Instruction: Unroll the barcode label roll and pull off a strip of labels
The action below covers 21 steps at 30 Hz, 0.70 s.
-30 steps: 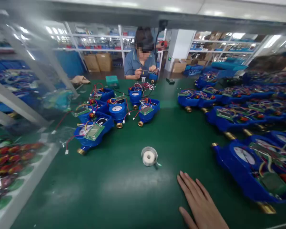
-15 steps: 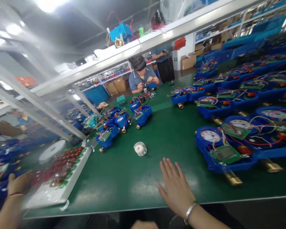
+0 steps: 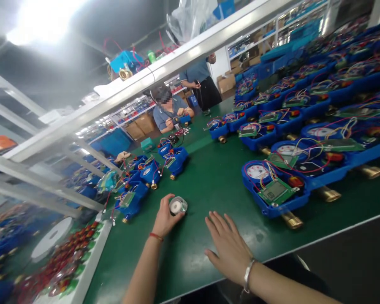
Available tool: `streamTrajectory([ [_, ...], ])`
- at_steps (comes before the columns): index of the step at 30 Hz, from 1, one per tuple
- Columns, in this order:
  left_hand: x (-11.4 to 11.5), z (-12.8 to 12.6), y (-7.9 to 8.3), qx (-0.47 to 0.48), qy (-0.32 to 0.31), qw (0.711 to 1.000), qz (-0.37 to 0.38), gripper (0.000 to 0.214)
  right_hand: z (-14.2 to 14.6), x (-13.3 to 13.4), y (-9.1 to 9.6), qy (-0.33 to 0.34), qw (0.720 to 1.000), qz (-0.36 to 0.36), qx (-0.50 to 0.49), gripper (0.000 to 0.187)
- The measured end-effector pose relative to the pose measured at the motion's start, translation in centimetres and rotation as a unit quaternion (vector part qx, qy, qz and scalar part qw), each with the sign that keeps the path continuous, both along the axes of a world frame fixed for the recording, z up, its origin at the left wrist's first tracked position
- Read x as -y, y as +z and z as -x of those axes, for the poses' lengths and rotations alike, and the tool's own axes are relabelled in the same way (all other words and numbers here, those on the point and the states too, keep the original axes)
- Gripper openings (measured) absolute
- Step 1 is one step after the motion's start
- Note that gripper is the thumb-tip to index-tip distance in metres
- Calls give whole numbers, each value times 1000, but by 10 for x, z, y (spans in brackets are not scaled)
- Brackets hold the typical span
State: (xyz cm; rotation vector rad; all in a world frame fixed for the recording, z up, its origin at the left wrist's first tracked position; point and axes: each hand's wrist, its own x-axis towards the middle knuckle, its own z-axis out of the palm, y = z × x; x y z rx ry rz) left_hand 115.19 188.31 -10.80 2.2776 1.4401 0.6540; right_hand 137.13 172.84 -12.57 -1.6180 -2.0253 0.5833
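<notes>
My left hand [image 3: 165, 216] has its thumb and fingers curled round a small white roll, apparently tape, [image 3: 176, 206] with a clear outer edge. The roll rests on the green table [image 3: 190, 253]. To its right, my right hand [image 3: 228, 248] lies palm down on the table, fingers spread, holding nothing. Beyond that hand sits a blue meter housing [image 3: 269, 190] with a round dial, a green circuit board with a small display, loose wires and a brass fitting.
Rows of similar blue meters [image 3: 323, 169] fill the right side. A smaller group [image 3: 150, 171] stands left of centre. A white foam tray [image 3: 98, 249] of red and green parts lies at left. A metal shelf [image 3: 133, 90] crosses overhead. A seated co-worker [image 3: 171, 107] handles a blue unit opposite.
My left hand has come from the parts tray at far left to the white roll and closed round it. My right hand stays flat. The view has shifted and tilted.
</notes>
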Motion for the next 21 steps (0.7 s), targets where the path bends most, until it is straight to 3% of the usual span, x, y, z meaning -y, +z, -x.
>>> streamTrajectory([
  [3,-5,-3,-6,39,7,999,7,48,4,-15,9,-18,996,19,-82,70],
  [7,-14,1,-13,144,13,987,65,52,19,-62,14,-33,964,17,-263,65],
  [10,-18,5,-15,249,7,961,119,58,36,-106,9,-39,942,48,-329,57],
  [13,-18,4,-14,359,-12,921,153,64,53,-138,4,-11,900,150,-409,45],
  [16,-16,0,-14,431,-35,885,172,66,60,-149,4,62,844,242,-475,46],
  [18,-16,-1,-15,457,-48,868,187,65,58,-149,5,94,822,260,-498,52],
  [21,-18,3,-16,483,-57,844,229,66,49,-150,6,83,831,207,-510,60],
])
